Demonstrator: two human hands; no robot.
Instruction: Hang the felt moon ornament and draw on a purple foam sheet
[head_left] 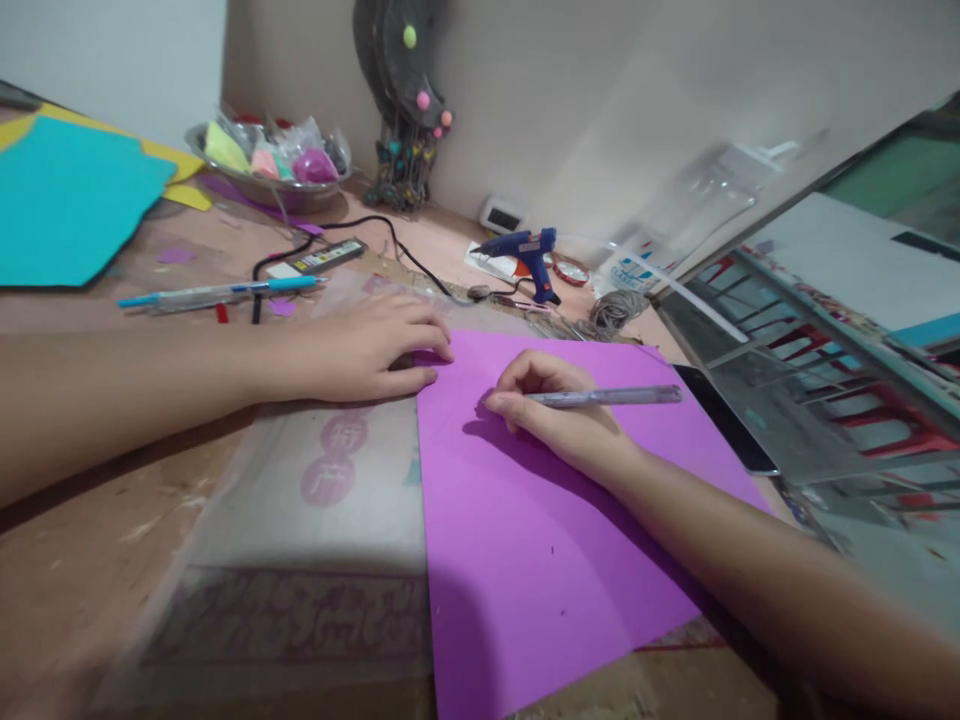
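A purple sheet [517,520] lies flat on the table, partly over a translucent printed plastic bag [285,540]. My right hand [555,400] rests on the sheet with its fingers closed round a slim, clear-bodied pen [615,396]. The pen's tip points left, near the sheet's upper part, and my fingers partly hide it. My left hand [382,345] lies palm down with fingers stretched out, its fingertips touching the sheet's upper left edge. A few small dark marks show lower on the sheet.
Behind the sheet are a blue glue gun [525,255], a coil of grey cord [616,312] and a bowl of coloured packets [277,185]. A phone [727,420] borders the sheet on the right. Cyan sheets [75,200] and a blue pen [225,292] lie left.
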